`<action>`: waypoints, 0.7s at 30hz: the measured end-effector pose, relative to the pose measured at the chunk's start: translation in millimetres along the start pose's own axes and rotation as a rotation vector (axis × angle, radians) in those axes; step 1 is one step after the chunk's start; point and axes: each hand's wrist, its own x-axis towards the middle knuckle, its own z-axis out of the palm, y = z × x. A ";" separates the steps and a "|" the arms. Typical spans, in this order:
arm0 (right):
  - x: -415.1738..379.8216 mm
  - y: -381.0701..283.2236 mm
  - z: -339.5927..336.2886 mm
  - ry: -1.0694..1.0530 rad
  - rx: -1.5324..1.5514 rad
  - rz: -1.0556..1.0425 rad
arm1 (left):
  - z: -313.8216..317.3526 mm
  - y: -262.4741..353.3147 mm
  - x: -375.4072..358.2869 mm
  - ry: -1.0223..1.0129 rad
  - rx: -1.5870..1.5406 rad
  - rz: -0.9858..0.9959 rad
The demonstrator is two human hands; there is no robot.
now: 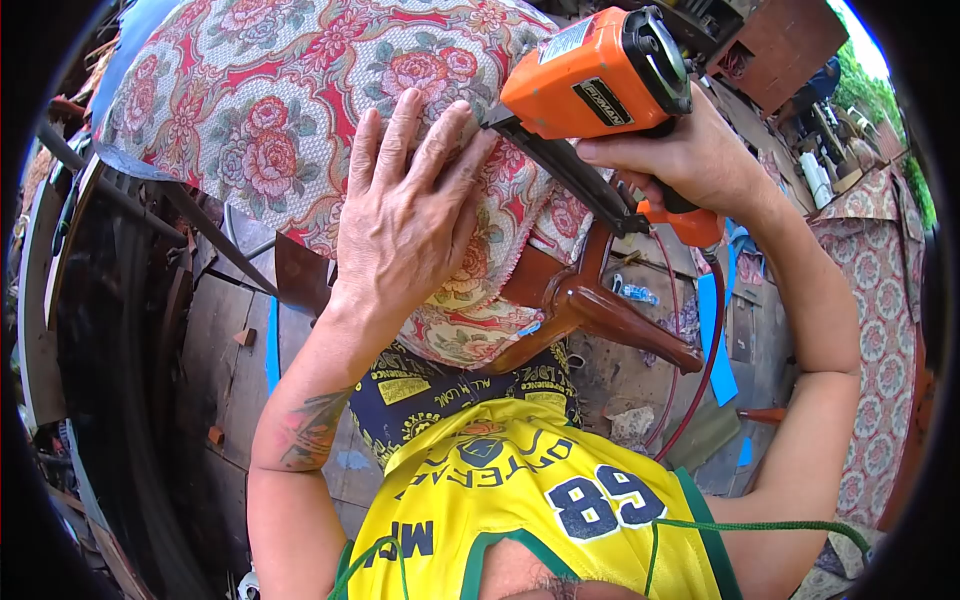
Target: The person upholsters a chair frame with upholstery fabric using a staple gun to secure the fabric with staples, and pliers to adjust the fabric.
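Note:
My right hand (690, 160) is wrapped round the grip of an orange and black air stapler (590, 85). The tool's nose meets the floral fabric (270, 150) close to my left fingertips. Flat on that fabric, which covers a rounded chair seat, lies my left hand (405, 205) with its fingers stretched out. Below the seat edge, the polished brown wooden chair frame (600, 310) shows, with a leg pointing to the lower right. From the base of the stapler's grip runs a dark red air hose (716, 340).
On the plank floor (225, 340) lie blue strips (712, 340), a small plastic bottle (638, 293) and wood scraps. More floral fabric (875, 330) hangs at the right. Dark metal bars and boards stand at the left; greenery shows at the upper right.

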 end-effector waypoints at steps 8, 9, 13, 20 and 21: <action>2.3 0.5 1.8 0.009 -0.014 -0.029 | 0.5 -0.7 -0.8 0.008 0.009 0.008; 2.3 -2.0 2.3 0.006 -0.010 -0.006 | 0.5 -0.8 -0.8 0.009 0.011 0.009; 3.4 -0.6 3.5 0.009 0.000 -0.004 | 0.6 -0.7 -0.9 0.007 0.005 0.005; 2.0 0.4 6.4 0.019 -0.042 -0.019 | 0.5 -0.8 -0.4 0.013 -0.004 0.005; 0.9 -1.4 7.5 0.029 -0.043 -0.020 | 0.6 -1.0 -0.3 0.015 -0.005 0.006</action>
